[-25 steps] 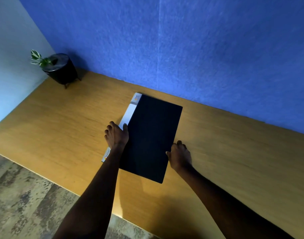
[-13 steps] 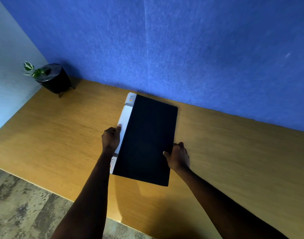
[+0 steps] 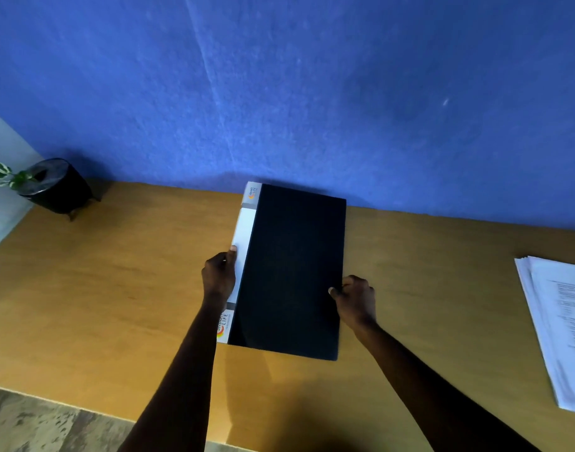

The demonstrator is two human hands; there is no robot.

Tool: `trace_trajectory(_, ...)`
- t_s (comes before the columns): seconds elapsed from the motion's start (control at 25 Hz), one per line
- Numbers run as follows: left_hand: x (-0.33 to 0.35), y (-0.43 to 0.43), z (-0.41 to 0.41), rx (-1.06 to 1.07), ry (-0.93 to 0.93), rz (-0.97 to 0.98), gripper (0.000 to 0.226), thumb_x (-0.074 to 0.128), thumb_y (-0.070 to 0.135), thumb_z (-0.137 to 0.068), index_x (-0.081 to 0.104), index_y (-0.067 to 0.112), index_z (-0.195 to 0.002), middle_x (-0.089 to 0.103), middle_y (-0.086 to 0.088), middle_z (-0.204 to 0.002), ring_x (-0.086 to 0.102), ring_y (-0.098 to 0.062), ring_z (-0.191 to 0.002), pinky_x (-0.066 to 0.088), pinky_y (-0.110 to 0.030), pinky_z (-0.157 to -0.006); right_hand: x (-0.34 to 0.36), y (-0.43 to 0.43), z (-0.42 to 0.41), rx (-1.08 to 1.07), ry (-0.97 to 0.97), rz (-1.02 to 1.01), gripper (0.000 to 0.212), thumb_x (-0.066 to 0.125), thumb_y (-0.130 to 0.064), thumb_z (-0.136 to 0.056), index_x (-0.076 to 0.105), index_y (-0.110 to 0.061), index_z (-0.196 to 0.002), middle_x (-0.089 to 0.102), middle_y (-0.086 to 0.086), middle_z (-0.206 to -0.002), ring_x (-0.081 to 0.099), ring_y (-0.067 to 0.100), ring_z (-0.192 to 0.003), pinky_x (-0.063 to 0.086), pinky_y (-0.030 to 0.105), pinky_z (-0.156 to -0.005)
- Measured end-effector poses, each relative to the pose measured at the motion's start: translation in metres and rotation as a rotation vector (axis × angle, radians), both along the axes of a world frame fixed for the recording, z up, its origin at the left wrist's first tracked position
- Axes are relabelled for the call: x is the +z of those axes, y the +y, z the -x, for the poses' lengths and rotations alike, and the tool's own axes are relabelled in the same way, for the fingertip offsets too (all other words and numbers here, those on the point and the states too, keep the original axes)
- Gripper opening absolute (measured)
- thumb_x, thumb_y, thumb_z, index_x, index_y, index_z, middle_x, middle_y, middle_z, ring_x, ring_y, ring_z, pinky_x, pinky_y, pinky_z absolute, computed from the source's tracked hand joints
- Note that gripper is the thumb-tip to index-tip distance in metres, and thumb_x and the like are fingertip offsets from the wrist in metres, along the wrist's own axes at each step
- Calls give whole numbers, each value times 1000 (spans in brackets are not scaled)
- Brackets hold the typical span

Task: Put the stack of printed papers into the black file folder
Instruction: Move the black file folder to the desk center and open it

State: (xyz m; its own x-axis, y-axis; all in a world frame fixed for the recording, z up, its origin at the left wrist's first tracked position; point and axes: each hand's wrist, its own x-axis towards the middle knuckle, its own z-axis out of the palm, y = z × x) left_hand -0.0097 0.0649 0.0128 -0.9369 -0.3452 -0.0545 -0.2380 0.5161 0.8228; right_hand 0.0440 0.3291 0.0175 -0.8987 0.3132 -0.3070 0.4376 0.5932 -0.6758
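A black planter (image 3: 59,187) with a small variegated sprig stands at the far left corner of the wooden desk (image 3: 116,288), against the blue felt wall (image 3: 312,76), well apart from the work; nothing lies between the hands and the stack of printed papers (image 3: 559,327), which rests at the desk's right edge, well apart from both hands. Since half a second ago the black file folder (image 3: 292,272) has shifted to sit squarer to the wall, and more of the papers has come into view. The left hand (image 3: 219,277) curls around the folder's white spine, thumb on it; the right hand (image 3: 356,298) pinches the folder's right edge.
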Motion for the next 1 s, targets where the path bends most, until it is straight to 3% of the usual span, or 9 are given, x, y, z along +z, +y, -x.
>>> trace_trajectory(0.12,-3,36,-3,-35,4,-18,48,48,40,-99,47,21,-55,48,3,-52,45,-14,-51,37,-27,-54,1,31,-12,-62,26,-7,19,72,-21,-87,67,-4,-93,72,12,-87,65,25,-78,41,24,-66)
trace_trajectory(0.36,-12,112,-16,-91,-34,-40,49,48,36,-100,56,8,-61,55,-4,-57,48,-17,-53,38,-27,-56,-4,102,-42,-203,46,63,20,75,-16,-83,70,-2,-97,73,11,-93,67,28,-88,49,29,-73)
trace_trajectory(0.48,-10,158,-29,-147,-7,-81,50,49,29,-100,57,0,-59,56,-9,-56,47,-17,-51,34,-27,-51,-9,146,-61,-275,63,57,14,76,-16,-82,70,-8,-91,69,2,-83,62,21,-78,43,23,-64)
trace_trajectory(0.6,-14,199,-42,-193,-7,-81,48,47,23,-102,54,-2,-62,58,-23,-67,54,-28,-69,39,-31,-65,-13,180,-76,-335,59,70,10,76,-14,-82,68,-13,-87,64,-5,-74,61,15,-74,35,17,-52)
trace_trajectory(0.72,-22,235,-51,-177,-58,-110,46,44,24,-103,58,-9,-73,58,-36,-85,55,-36,-79,41,-34,-73,-18,210,-84,-393,45,76,12,75,-11,-82,69,-11,-92,65,-1,-79,58,16,-75,36,16,-54)
trace_trajectory(0.84,-29,258,-60,-164,-67,-37,43,43,26,-103,62,-7,-82,59,-29,-91,48,-21,-79,33,-27,-69,-21,233,-90,-421,35,81,17,75,-10,-82,70,-9,-98,68,3,-87,57,13,-75,38,19,-58)
trace_trajectory(1.0,-38,269,-71,-167,-18,102,37,47,26,-101,65,-1,-84,62,-22,-91,59,-28,-81,45,-33,-70,-29,244,-96,-422,5,97,21,75,-10,-83,69,-7,-102,71,7,-94,62,21,-87,46,27,-72)
